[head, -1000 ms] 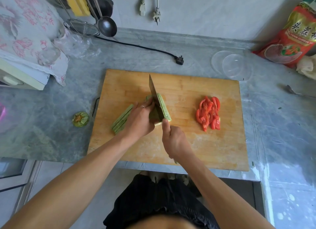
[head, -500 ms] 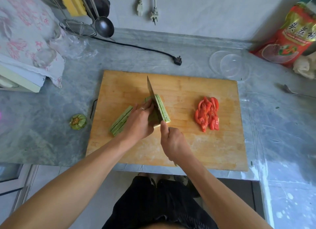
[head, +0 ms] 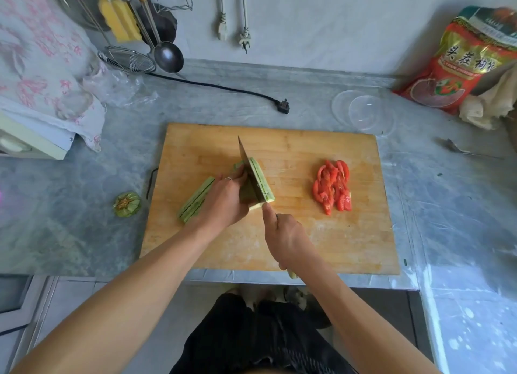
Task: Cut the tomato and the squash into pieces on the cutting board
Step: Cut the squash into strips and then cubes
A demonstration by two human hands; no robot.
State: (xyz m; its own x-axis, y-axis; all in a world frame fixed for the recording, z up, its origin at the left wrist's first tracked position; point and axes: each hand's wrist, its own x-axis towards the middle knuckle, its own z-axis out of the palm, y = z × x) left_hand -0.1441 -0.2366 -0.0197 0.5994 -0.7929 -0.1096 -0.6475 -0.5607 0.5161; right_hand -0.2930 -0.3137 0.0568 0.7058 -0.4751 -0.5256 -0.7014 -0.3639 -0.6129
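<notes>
Counter, cutting board (head: 363, 248) | left hand (head: 223, 203) still steadies squash (head: 261, 182) | right hand (head: 285, 239) grips knife (head: 247, 175), unmoved

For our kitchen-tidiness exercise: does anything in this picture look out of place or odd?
Yes: the cut-off green squash stem end lies on the grey counter, left of the wooden cutting board, apart from the other pieces. A black plug lies loose, unplugged, behind the board.

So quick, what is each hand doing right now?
Left hand: fingers curled, holding down the pale green striped squash piece on the wooden cutting board.
Right hand: gripping the handle of the broad steel cleaver.
</notes>
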